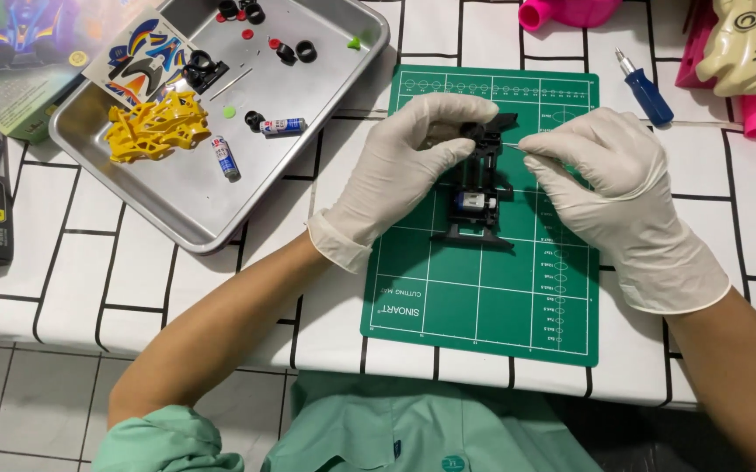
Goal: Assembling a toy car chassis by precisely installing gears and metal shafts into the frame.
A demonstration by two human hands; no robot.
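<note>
Left hand [408, 166]: closed, gripping black toy-car chassis [481, 188].
Right hand [609, 188]: just beside, fingertips pinching thin metal pin [518, 148].

Bright, even light falls from above; my gloved hands cast only soft shadows on the green cutting mat [483, 306]. The metal tray [177, 205] shows mild glare (nothing blown out). Focus is sharp throughout.

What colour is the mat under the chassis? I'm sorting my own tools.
Green with a white grid, cutting mat, seen in the head view.
</note>
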